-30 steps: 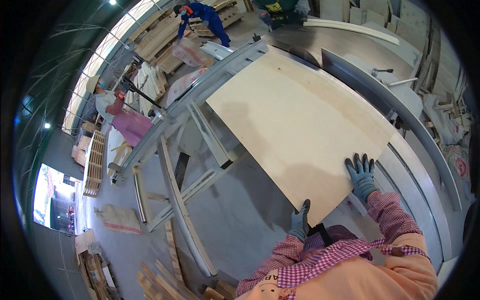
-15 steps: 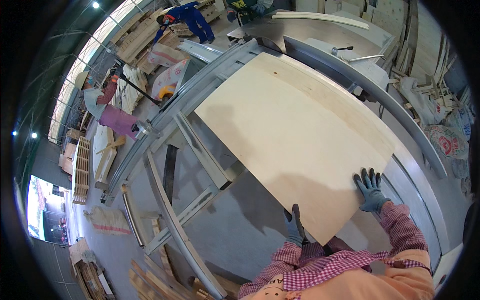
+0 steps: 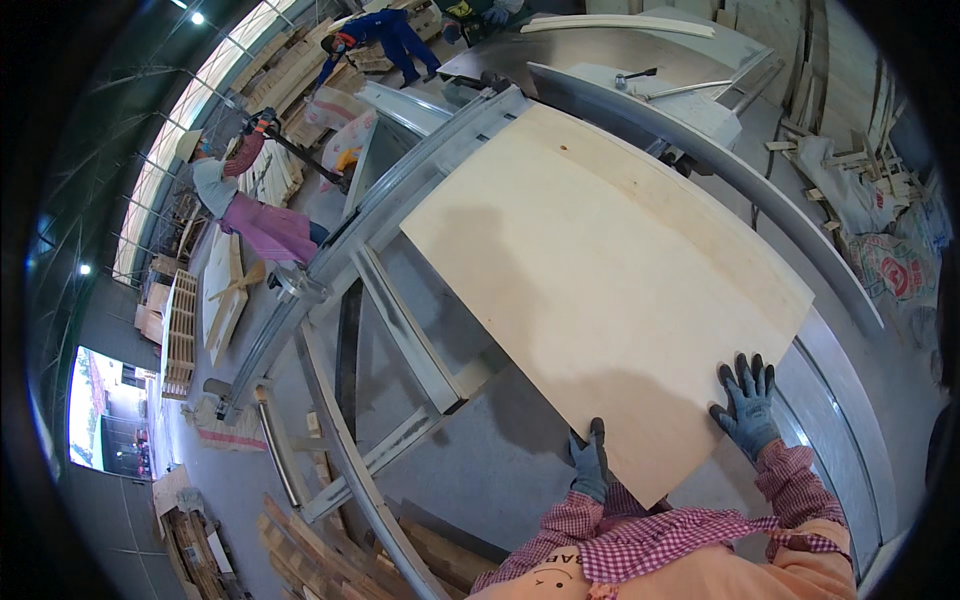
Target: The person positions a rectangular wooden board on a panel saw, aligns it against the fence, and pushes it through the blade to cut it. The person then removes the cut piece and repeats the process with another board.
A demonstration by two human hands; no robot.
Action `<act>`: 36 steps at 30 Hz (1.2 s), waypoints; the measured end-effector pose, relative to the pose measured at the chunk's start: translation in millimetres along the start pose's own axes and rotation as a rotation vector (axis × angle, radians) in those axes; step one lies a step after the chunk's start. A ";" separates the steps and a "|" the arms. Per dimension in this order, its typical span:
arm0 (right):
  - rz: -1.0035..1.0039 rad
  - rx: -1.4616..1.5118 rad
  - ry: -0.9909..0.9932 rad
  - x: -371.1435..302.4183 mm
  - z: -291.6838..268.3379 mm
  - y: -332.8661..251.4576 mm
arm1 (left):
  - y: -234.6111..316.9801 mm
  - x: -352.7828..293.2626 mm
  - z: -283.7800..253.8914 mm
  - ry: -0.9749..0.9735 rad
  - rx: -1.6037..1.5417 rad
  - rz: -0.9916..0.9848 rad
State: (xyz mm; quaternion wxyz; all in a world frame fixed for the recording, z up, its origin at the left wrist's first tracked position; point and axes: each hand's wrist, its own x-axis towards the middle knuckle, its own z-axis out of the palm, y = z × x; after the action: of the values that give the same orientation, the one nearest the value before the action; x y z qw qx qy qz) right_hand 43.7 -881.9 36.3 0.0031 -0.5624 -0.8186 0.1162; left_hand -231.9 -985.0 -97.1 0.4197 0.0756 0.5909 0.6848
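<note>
A large pale plywood sheet (image 3: 600, 270) lies flat on a grey metal saw table frame (image 3: 400, 330). My left hand (image 3: 590, 462), in a blue-grey glove, grips the sheet's near edge with the thumb on top. My right hand (image 3: 745, 405), also gloved, rests flat on the sheet's near right corner with fingers spread. Both forearms wear pink checked sleeves.
A curved metal rail (image 3: 830, 280) runs along the sheet's right side. A person in pink (image 3: 250, 215) and another in blue (image 3: 385, 35) work at the far left. Wood offcuts (image 3: 300, 545) lie on the floor at lower left. Sacks (image 3: 885, 255) sit at right.
The sheet has slid away from me along the table, and my view has shifted with it. Both hands stay on its near edge.
</note>
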 end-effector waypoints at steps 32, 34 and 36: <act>-0.380 0.021 0.249 -100.9 26.0 -34.0 | 29.7 -55.3 24.7 -0.012 -0.080 -0.102; -0.372 0.007 0.274 -98.0 30.3 -33.6 | 33.8 -57.4 25.6 0.016 -0.087 -0.131; -0.346 0.012 0.300 -91.3 31.5 -33.2 | 33.4 -55.6 28.2 -0.005 -0.124 -0.110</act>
State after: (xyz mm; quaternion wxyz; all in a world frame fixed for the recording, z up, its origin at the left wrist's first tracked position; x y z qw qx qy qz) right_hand 42.4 -983.3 23.6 0.1479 -0.4247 -0.8925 0.0337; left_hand -195.9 -999.1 -37.9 0.4620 0.0186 0.5497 0.6957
